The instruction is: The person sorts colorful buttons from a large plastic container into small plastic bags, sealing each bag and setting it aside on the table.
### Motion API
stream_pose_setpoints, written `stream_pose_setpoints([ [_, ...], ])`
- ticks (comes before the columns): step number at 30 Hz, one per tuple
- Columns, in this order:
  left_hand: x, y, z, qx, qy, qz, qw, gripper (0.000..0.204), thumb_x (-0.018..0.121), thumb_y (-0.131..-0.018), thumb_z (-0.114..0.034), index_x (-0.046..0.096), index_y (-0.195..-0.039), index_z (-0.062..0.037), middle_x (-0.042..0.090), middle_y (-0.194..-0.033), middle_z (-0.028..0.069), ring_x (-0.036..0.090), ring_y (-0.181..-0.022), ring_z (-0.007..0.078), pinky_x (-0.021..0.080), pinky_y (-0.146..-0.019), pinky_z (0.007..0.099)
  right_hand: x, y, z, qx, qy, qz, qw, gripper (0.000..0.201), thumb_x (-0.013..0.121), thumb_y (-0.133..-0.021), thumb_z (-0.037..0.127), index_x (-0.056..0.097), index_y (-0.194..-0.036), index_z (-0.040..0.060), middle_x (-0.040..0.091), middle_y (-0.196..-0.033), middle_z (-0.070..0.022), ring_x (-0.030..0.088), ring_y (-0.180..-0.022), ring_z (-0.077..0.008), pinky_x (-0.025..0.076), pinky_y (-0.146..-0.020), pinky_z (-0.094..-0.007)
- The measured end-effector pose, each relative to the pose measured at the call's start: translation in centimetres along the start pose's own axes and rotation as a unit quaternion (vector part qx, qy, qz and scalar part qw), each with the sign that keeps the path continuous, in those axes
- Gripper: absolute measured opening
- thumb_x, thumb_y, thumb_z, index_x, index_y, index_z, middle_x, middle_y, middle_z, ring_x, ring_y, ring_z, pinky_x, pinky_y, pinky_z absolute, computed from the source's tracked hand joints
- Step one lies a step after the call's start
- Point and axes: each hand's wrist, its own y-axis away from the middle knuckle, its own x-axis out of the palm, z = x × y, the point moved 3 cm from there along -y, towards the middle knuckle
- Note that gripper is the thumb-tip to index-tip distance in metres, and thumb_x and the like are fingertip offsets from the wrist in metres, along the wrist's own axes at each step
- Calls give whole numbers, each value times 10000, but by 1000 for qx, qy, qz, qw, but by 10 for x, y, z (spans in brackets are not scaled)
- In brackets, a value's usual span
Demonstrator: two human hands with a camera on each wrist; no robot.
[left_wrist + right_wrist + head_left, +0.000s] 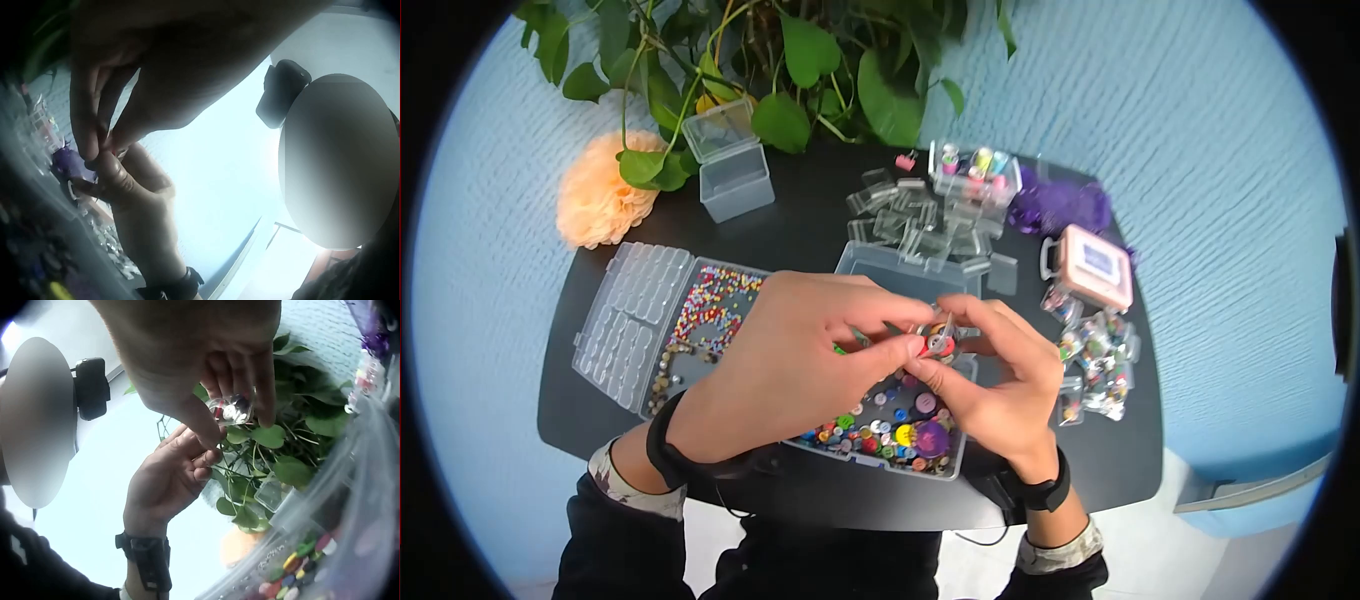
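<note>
In the head view, both hands meet above a clear box of buttons [870, 440]. The right hand [1005, 385] holds a small clear container [234, 412] between thumb and fingers; red, white and dark pieces show inside it in the right wrist view. The left hand [790, 350] has thumb and fingers together beside the container, pinching a small red piece [113, 150] that is mostly hidden by the fingertips in the left wrist view. Its fingertips lie close to the right thumb.
An open bead case [635, 310] is at the left, below an open empty box [737, 185] and a peach pompom [605, 190]. Clear small boxes [920, 225], a tray of jars [975, 175], purple mesh [1060, 205], a pink case [1092, 268] and filled containers [1100, 360] stand beyond and right.
</note>
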Motion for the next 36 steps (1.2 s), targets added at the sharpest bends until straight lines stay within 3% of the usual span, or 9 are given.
stream_pose_setpoints([
  [2, -8, -5, -12, -48, 26, -15, 998, 233, 717, -862, -1, 708, -1094, 23, 709, -916, 100, 670, -786, 103, 542, -664, 224, -4, -12, 12, -9, 25, 3, 1000, 413, 860, -664, 21, 688, -1038, -10, 674, -837, -91, 640, -731, -167, 521, -650, -274],
  [6, -22, -13, -27, 98, -46, -13, 994, 276, 718, -845, 6, 701, -1120, 16, 714, -918, 118, 683, -774, 128, 550, -670, 240, -10, -38, 33, -62, 64, -7, 996, 399, 858, -671, 33, 689, -1031, -4, 673, -843, -94, 628, -723, -169, 510, -633, -278],
  [8, -26, -12, -34, 240, -98, -53, 964, 247, 714, -831, 4, 716, -1078, 12, 719, -930, 132, 693, -756, 164, 545, -657, 262, -12, -49, 42, -71, 62, 15, 995, 383, 842, -671, 11, 685, -1020, -7, 672, -841, -95, 632, -727, -175, 509, -641, -281],
  [9, -25, -13, -37, 193, -52, -32, 979, 197, 717, -813, 4, 729, -1010, 13, 721, -937, 144, 699, -748, 200, 541, -646, 285, -13, -53, 48, -55, 72, 40, 995, 376, 821, -659, -18, 683, -1008, -11, 674, -845, -101, 639, -731, -188, 511, -657, -284],
  [19, -48, -21, -24, 151, -56, -17, 987, 132, 757, -768, 0, 740, -898, 11, 708, -777, 124, 687, -672, 206, 523, -595, 296, 10, -74, 60, -125, 138, 114, 976, 374, 861, -613, 4, 701, -949, -29, 700, -863, -86, 644, -739, -150, 528, -644, -264],
  [22, -44, -23, -17, 179, -71, -50, 980, 128, 762, -761, -1, 742, -887, 9, 702, -781, 125, 689, -675, 210, 516, -580, 279, 11, -75, 53, -89, 107, 112, 984, 377, 756, -621, -99, 687, -987, -38, 674, -843, -126, 650, -713, -209, 518, -640, -283],
  [24, -39, -24, -16, 230, -77, -78, 967, 120, 750, -772, 6, 744, -892, 7, 698, -788, 121, 678, -656, 205, 505, -565, 267, 9, -76, 52, -81, 100, 105, 986, 377, 776, -619, -94, 691, -982, -36, 677, -840, -124, 653, -717, -201, 519, -638, -283],
  [29, -44, -25, -19, 219, -78, -34, 972, 111, 736, -787, 8, 744, -898, 6, 697, -801, 118, 677, -674, 199, 515, -591, 283, 4, -77, 56, -104, 121, 107, 981, 382, 818, -625, -62, 694, -985, -40, 689, -849, -114, 651, -719, -190, 518, -640, -274],
  [36, -51, -25, -18, 105, -32, 0, 994, 129, 744, -796, -15, 741, -923, 6, 705, -778, 110, 671, -672, 173, 512, -596, 269, 14, -71, 58, -114, 118, 108, 980, 399, 818, -631, -59, 694, -1010, -45, 700, -877, -127, 662, -736, -198, 529, -661, -289],
])
